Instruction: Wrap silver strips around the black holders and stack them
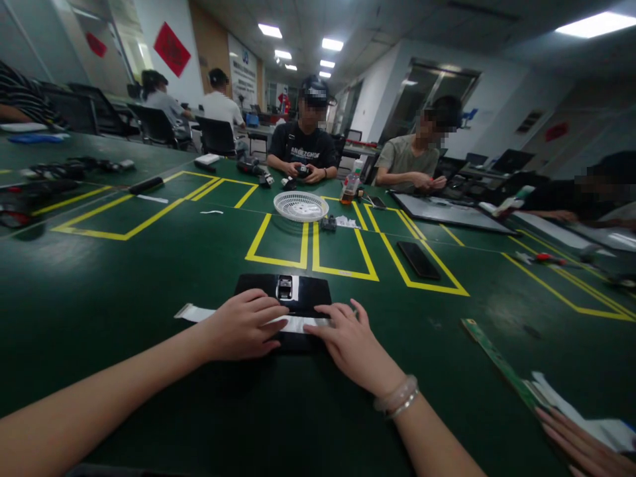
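Note:
A glossy black panel [311, 291] lies on the green table in front of me, with a small metal-and-white fitting [285, 287] near its far edge. Across the panel runs a flat white ribbon cable [295, 324], its connector end sticking out past the left side. My left hand [251, 324] rests on the panel and cable with its fingers stretched out. From the other side, my right hand [350, 331] touches the cable's right part with thumb and fingers spread. My fingers cover parts of the cable and panel.
Beyond the panel are a white plastic basket [301, 207], a bottle [350, 185] and a black phone [418, 260] among yellow tape outlines. At lower right, another person's hand [583, 437] is beside a green circuit board strip [501, 364]. Several people sit around the table.

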`<action>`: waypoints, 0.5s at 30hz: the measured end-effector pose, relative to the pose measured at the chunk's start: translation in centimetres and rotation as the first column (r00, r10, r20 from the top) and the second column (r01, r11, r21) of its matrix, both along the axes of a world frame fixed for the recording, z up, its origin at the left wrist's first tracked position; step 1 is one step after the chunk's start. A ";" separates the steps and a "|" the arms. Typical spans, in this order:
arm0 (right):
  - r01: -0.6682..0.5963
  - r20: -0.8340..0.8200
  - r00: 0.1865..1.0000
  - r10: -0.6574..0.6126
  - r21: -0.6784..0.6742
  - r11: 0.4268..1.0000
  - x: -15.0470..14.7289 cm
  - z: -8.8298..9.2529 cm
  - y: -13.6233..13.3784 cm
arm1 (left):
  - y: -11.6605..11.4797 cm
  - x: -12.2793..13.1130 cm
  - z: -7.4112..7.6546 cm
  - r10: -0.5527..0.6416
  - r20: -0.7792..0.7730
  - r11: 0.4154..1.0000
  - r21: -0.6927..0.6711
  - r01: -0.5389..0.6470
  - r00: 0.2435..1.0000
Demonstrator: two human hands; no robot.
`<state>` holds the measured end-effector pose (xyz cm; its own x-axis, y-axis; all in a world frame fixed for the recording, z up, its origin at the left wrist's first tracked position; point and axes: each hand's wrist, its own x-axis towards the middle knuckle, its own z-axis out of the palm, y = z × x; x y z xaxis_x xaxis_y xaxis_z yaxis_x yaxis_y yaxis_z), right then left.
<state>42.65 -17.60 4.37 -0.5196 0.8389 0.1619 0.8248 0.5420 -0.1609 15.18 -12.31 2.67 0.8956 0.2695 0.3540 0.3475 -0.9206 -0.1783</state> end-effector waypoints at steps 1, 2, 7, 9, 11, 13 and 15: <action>0.001 0.027 1.000 -0.002 0.029 1.000 -0.2 0.0 -0.1 | 0.2 0.3 -0.1 0.017 -0.036 0.999 -0.046 -0.018 0.999; -0.001 0.044 0.999 -0.002 0.051 0.999 -0.3 0.0 -0.3 | 0.3 0.5 -0.1 0.030 -0.060 0.996 -0.081 -0.035 0.998; 0.000 0.076 0.997 -0.006 0.083 0.997 -0.8 0.1 -0.6 | 0.6 0.6 -0.5 0.025 -0.044 0.992 -0.124 -0.031 0.999; 0.004 0.076 0.997 -0.011 0.093 0.996 -0.9 0.1 -0.7 | 0.6 0.5 -0.5 0.017 -0.049 0.991 -0.130 -0.024 0.999; 0.003 0.066 0.998 -0.009 0.095 0.995 -0.9 0.1 -0.6 | 0.5 0.4 -0.4 0.032 -0.057 0.988 -0.150 -0.041 0.998; -0.001 0.046 0.999 -0.003 0.089 0.996 -0.8 0.0 -0.4 | 0.5 0.4 -0.4 0.083 -0.048 0.981 -0.170 -0.090 0.995; 0.013 0.011 1.000 -0.014 0.089 0.996 -0.5 0.1 -0.2 | 0.6 0.4 -0.5 0.148 -0.039 0.972 -0.180 -0.153 0.988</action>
